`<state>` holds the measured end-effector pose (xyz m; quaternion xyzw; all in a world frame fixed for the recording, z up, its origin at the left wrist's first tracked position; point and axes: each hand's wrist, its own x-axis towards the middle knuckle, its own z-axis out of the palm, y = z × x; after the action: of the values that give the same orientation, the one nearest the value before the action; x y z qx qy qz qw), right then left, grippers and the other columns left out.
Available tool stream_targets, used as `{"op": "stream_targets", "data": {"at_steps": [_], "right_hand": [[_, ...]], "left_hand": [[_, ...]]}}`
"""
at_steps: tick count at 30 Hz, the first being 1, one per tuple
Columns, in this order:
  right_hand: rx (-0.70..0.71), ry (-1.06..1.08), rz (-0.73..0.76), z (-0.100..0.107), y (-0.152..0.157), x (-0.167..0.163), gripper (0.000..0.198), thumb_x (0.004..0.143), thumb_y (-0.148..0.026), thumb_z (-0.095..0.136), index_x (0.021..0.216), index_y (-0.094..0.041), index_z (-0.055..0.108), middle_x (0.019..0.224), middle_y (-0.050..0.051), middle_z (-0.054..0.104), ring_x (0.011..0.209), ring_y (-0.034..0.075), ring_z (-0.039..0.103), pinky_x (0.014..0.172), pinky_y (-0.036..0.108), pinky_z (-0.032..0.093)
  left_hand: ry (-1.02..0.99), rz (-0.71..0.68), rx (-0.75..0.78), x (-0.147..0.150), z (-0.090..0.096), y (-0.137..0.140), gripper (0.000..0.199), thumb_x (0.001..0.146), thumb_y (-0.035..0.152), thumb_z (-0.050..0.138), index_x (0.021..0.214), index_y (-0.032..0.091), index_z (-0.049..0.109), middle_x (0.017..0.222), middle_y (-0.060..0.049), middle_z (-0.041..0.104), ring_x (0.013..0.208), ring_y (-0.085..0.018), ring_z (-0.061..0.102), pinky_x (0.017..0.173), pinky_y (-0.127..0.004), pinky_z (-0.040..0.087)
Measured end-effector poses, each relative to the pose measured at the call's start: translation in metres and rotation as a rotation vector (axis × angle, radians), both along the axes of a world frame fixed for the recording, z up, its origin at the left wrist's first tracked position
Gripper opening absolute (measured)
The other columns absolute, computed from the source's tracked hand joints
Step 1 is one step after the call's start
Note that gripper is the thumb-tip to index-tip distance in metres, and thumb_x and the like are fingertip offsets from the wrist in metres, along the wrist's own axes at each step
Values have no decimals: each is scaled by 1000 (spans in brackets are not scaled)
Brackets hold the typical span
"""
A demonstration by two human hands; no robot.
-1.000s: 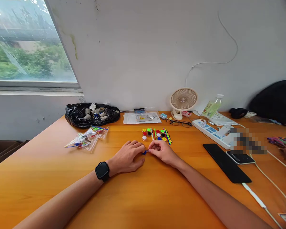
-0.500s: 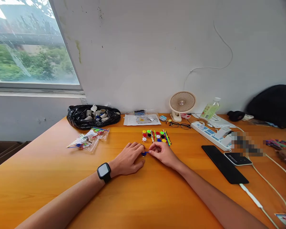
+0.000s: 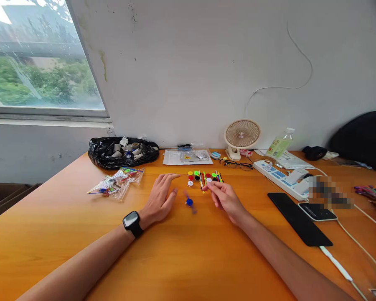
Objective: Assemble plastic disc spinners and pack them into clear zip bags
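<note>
A small blue spinning top [image 3: 189, 202] with a round centre and a motion-blurred crossbar stands on the wooden table, apart from both hands. To its left, my left hand [image 3: 159, 200] lies on the tabletop, open, fingers stretched out and holding nothing. On the other side hovers my right hand [image 3: 224, 198], thumb and forefinger extended, the other fingers curled, with nothing visible between them. Its fingertips overlap the near edge of a group of small coloured discs [image 3: 190, 177] and thin coloured sticks [image 3: 201, 179], partly hiding them; I cannot tell whether they touch.
Clear plastic packets [image 3: 117, 184] with coloured parts lie left, before a black bag [image 3: 95, 152] of cardboard tubes. Behind are white papers [image 3: 175, 158], glasses [image 3: 238, 164] and a small fan [image 3: 242, 134]. A power strip [image 3: 277, 177], bottle [image 3: 280, 144] and black phone [image 3: 297, 217] occupy the right.
Both hands have let go of the blue piece and drawn apart, left hand leftward, right hand rightward. The blue piece now stands free, its bar blurred by turning.
</note>
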<state>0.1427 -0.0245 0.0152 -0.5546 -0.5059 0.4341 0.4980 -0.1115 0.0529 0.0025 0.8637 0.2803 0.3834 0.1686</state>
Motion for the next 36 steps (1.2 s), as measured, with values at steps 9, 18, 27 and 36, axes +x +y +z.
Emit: {"op": "stream_targets", "data": {"at_steps": [9, 18, 27, 36], "right_hand": [[312, -755, -77, -29, 18, 33, 24, 100, -36, 58, 112, -23, 75, 82, 3, 67, 70, 19, 61, 65, 30, 48], [477, -1012, 23, -22, 17, 17, 37, 105, -14, 44, 133, -27, 65, 121, 8, 68, 115, 26, 62, 106, 44, 49], [427, -1067, 37, -28, 17, 15, 31, 105, -15, 45, 121, -23, 70, 113, 9, 67, 106, 26, 61, 98, 44, 51], [455, -978, -63, -25, 16, 14, 19, 101, -22, 55, 115, -23, 69, 115, 9, 68, 110, 27, 65, 98, 41, 53]], "left_hand": [[181, 61, -19, -10, -16, 38, 17, 99, 20, 52, 110, 24, 65, 116, -7, 69, 114, -27, 60, 101, -43, 50], [255, 54, 0, -8, -19, 37, 24, 102, 19, 45, 115, 25, 64, 119, -8, 65, 115, -28, 57, 103, -47, 49], [274, 57, 7, -8, -18, 36, 25, 103, 19, 43, 116, 25, 63, 120, -8, 64, 114, -28, 56, 101, -46, 49], [283, 59, -3, -8, -18, 36, 25, 103, 20, 43, 117, 25, 63, 120, -8, 64, 113, -28, 56, 102, -47, 48]]}}
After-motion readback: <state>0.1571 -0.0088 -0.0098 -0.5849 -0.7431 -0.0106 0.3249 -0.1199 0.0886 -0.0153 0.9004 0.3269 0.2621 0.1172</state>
